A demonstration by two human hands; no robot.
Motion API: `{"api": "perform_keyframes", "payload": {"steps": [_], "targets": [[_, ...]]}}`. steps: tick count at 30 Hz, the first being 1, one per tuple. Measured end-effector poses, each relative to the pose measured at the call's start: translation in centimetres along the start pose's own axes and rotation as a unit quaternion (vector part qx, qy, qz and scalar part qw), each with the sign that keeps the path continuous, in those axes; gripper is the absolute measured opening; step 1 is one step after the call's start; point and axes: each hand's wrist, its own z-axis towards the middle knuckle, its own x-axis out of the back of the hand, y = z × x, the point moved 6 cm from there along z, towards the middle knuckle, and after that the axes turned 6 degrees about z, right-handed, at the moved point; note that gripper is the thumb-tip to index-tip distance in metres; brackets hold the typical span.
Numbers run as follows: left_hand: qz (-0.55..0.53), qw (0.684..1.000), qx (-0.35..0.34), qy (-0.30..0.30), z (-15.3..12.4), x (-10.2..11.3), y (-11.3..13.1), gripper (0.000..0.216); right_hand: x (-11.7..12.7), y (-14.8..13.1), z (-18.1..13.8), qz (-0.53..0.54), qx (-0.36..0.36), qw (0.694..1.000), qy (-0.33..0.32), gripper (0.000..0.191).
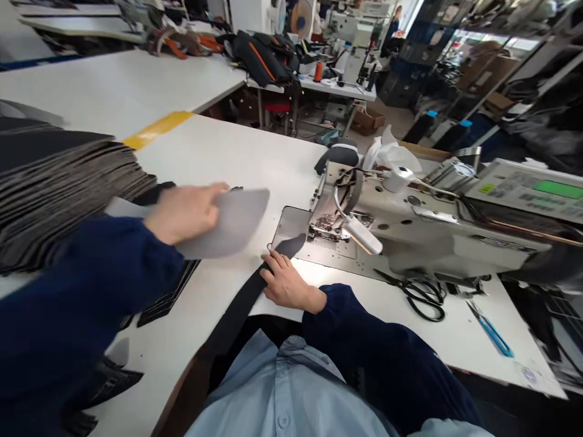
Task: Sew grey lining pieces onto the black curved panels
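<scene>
My left hand [184, 211], blurred by motion, is closed on a thin, translucent grey sheet [239, 221] with a rounded end, above the white table. Lower and to the right, my right hand [286, 284] has its fingers curled onto a long dark fabric strip [239, 306]. One end of this strip reaches the metal plate of the sewing machine [401, 224]; the other runs down toward my lap. Left of my left hand rises a tall stack of dark fabric pieces [68, 182]. Dark pieces with pale stitch lines [168, 297] lie under my left forearm.
Black scissors [421, 294] and blue-handled snips [492, 331] lie at the right, in front of the machine. A small lamp [362, 233] hangs by the needle area. Yellow tape [157, 129] crosses the table. Black bags with orange trim [264, 57] sit on a farther table.
</scene>
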Motion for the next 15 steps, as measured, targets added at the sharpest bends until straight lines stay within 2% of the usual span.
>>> {"api": "perform_keyframes", "payload": {"steps": [2, 4, 6, 8, 11, 15], "targets": [[-0.004, 0.996, -0.084, -0.035, 0.9, -2.5, 6.1, 0.059, -0.1, 0.9, 0.1, 0.015, -0.025, 1.000, -0.011, 0.030], [0.001, 0.976, -0.205, -0.074, 1.3, -5.3, 10.4, 0.059, -0.4, 1.5, 0.0, 0.021, -0.038, 0.999, -0.029, 0.028], [-0.008, 0.941, -0.320, -0.106, 1.0, -7.8, 12.7, 0.061, -0.6, 1.8, -0.4, 0.014, -0.050, 0.998, -0.036, 0.026], [-0.031, 0.914, -0.385, -0.125, 0.5, -9.2, 13.7, 0.071, -0.6, 1.9, -0.8, 0.003, -0.061, 0.998, -0.034, 0.028], [-0.044, 0.914, -0.386, -0.120, 0.3, -9.6, 14.6, 0.082, -0.6, 1.8, -0.9, -0.005, -0.065, 0.997, -0.036, 0.034], [-0.016, 0.933, -0.352, -0.080, 0.4, -8.7, 16.6, 0.078, -0.9, 2.1, -0.9, -0.002, -0.086, 0.996, -0.037, 0.042]]}}
